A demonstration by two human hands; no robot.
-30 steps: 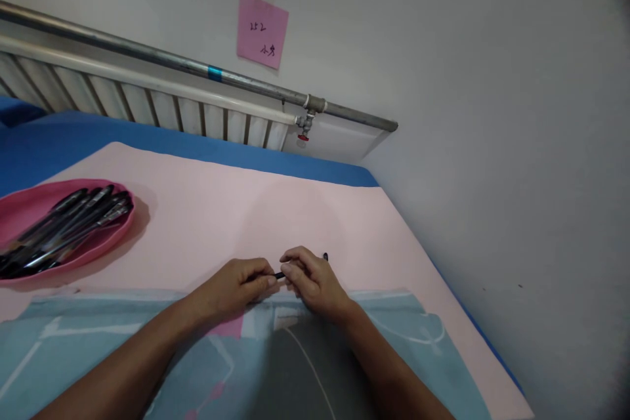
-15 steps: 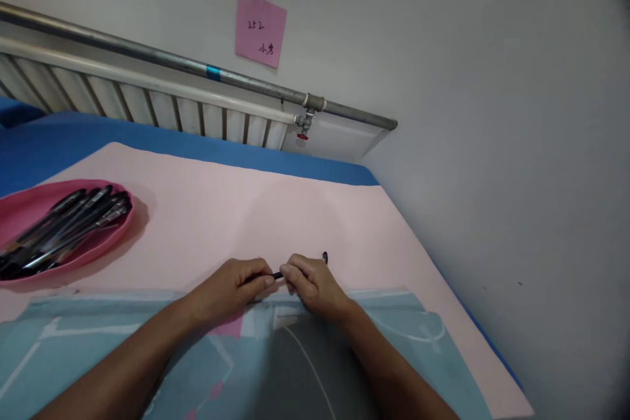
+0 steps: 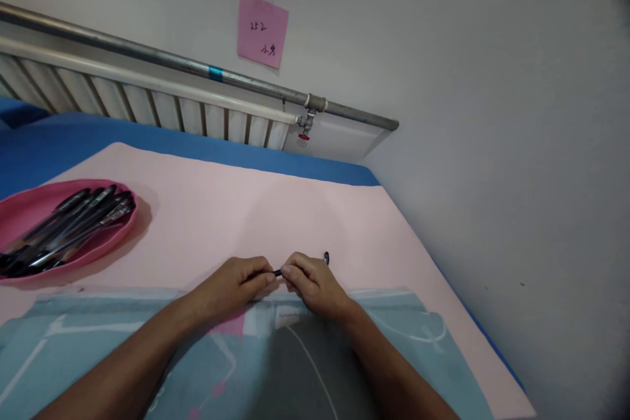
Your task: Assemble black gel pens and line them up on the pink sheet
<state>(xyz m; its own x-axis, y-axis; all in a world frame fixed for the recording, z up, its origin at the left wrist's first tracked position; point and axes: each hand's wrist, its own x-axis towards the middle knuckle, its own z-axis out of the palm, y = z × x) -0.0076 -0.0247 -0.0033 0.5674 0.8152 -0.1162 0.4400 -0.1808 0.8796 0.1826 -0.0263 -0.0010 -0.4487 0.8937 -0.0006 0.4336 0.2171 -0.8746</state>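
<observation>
Wall note (image 3: 263,36): "252"; L hand (image 3: 240,282), R hand (image 3: 312,283) hold blk pen (image 3: 277,273).

Pens (image 3: 73,230) in dish (image 3: 27,213); cloth (image 3: 211,361) before, radiator (image 3: 191,117) behind.

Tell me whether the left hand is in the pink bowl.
No, the left hand pinches a thin black stick beside the right hand, well apart from the pink bowl.

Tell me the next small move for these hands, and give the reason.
Probably a gentle outward pull by the right hand while the left hand holds firm: both grip the slim black object from opposite sides, with a short stretch showing between them.
</observation>
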